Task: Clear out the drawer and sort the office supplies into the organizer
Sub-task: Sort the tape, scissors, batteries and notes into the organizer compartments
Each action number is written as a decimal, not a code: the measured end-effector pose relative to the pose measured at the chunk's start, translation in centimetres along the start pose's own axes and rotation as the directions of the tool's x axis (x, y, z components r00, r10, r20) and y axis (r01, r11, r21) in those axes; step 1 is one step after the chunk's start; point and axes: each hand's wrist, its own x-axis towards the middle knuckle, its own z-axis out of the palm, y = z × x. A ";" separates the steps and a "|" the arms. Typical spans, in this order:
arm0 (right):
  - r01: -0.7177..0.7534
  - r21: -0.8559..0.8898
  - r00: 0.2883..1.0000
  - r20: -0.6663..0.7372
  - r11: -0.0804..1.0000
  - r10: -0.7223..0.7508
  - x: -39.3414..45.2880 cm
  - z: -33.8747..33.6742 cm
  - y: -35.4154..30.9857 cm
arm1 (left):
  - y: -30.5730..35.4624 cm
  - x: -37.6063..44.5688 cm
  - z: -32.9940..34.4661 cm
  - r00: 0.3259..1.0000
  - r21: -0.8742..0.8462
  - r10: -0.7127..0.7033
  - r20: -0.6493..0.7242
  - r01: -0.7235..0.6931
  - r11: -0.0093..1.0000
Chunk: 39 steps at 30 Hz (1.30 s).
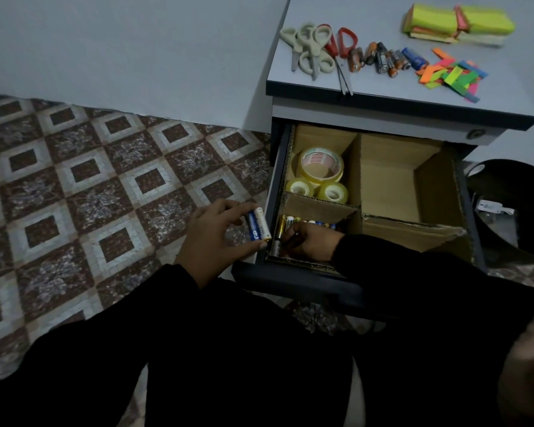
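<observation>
Batteries going into a cardboard organizer in an open drawer

The left hand (pixel 216 238) pinches two batteries (pixel 258 224) just outside the drawer (pixel 293 272); the right hand (pixel 312 241) rests among batteries in the organizer (pixel 389 167)'s near-left compartment. Tape rolls (pixel 319 171) fill the one behind. Scissors (pixel 312 47) lie on the desk (pixel 383 87).

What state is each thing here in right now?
drawer: pulled open
cardboard organizer: inside drawer, partly filled
tape rolls: in back-left compartment
left hand: holds two batteries
right hand: in battery compartment
scissors: closed, on cabinet top
</observation>
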 end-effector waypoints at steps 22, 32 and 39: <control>0.104 0.612 0.986 -0.165 0.784 -0.001 -3.7 -2.6 -3.5 | 1.7 2.4 1.9 0.995 0.349 0.093 0.043 -0.102 0.931; -0.140 -0.112 0.970 -0.214 0.984 0.114 -1.1 -0.1 -1.6 | 0.0 1.8 0.3 0.997 0.136 0.023 -0.072 -0.013 0.991; -0.171 -0.145 0.975 -0.165 0.975 0.146 -0.7 0.3 -1.2 | -0.6 0.9 0.7 0.996 0.074 0.039 -0.082 -0.033 0.997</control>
